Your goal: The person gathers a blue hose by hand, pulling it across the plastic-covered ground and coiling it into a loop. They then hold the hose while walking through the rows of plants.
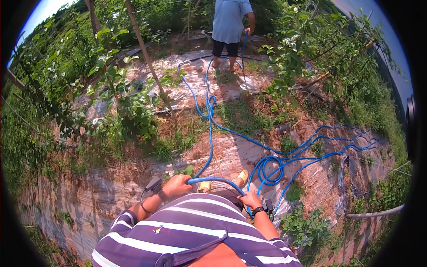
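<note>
Second person [229, 26]: cut off above the shoulders by the top edge. Blue hose [215, 179]: hidden where it passes inside the left hand [179, 184] and the right hand [251, 199]; far strands at right, too small to trace to their ends. Wearer's legs: mostly hidden behind the striped shirt [191, 211]. Shirt emblem [158, 229]: lettering (if it is lettering) too small to read. Grey pipe [376, 214]: cut off by the dark round border at right.
</note>
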A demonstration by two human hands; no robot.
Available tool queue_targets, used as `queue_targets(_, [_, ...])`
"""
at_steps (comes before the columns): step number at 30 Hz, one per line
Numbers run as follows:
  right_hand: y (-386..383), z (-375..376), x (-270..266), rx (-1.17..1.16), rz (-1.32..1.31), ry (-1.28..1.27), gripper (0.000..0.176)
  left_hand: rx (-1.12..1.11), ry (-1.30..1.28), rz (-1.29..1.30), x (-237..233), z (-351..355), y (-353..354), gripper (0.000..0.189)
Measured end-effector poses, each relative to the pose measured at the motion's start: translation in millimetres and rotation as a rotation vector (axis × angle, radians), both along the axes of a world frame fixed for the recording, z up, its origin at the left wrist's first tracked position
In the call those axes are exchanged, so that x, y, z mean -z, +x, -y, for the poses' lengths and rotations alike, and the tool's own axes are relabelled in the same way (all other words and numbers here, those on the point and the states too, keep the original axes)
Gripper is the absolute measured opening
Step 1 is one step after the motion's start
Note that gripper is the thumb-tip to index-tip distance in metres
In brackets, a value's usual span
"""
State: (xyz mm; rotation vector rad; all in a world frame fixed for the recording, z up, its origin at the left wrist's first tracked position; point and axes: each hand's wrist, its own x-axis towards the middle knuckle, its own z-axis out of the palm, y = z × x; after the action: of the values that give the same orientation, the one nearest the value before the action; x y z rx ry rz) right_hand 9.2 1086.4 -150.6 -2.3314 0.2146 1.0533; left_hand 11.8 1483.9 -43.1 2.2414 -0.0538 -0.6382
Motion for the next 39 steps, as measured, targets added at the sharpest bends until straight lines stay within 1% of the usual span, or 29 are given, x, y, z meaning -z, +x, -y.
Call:
queue_targets(6, [-3,2,10,0.004,-0.006,0.015,0.035,-0.026,-0.023,-0.025,0,0,0,0.027])
queue_targets(8, [-2,-2,3,0.016,0.001,0.018,0.035,-0.029,-0.02,-0.032,4,-1,-2,0.027])
queue_targets(10, [-3,-3,-4,0.002,0.067,0.008,0.035,0.002,0.007,0.015,6,-2,-3,0.027])
queue_targets(13, [-5,1,10,-0.001,0.075,0.007,0.035,-0.015,0.005,-0.03,-2,1,-3,0.027])
queue_targets(15, [-6,4,16,0.0,0.069,0.003,0.036,-0.012,0.006,-0.027,3,0,-5,0.028])
queue_targets(20, [-6,1,8,-0.018,0.032,-0.028,0.036,-0.023,-0.002,-0.051,-2,2,-6,0.028])
queue_targets(24, [-8,4,12,0.007,0.051,0.023,0.034,-0.014,-0.008,-0.045,-2,3,-7,0.028])
queue_targets(28, [-9,2,2,0.029,0.013,0.024,0.034,-0.007,0.003,-0.039,-5,5,-7,0.028])
queue_targets(31, [-10,0,-6,0.03,0.014,0.017,0.035,0.023,0.009,-0.01,4,4,-6,0.027])
queue_targets(37, [-16,2,-2,0.064,0.04,0.021,0.032,0.019,-0.002,-0.027,3,7,-5,0.026])
queue_targets(39, [-18,5,12,0.073,0.028,0.038,0.032,0.031,0.012,-0.024,4,7,-3,0.026])
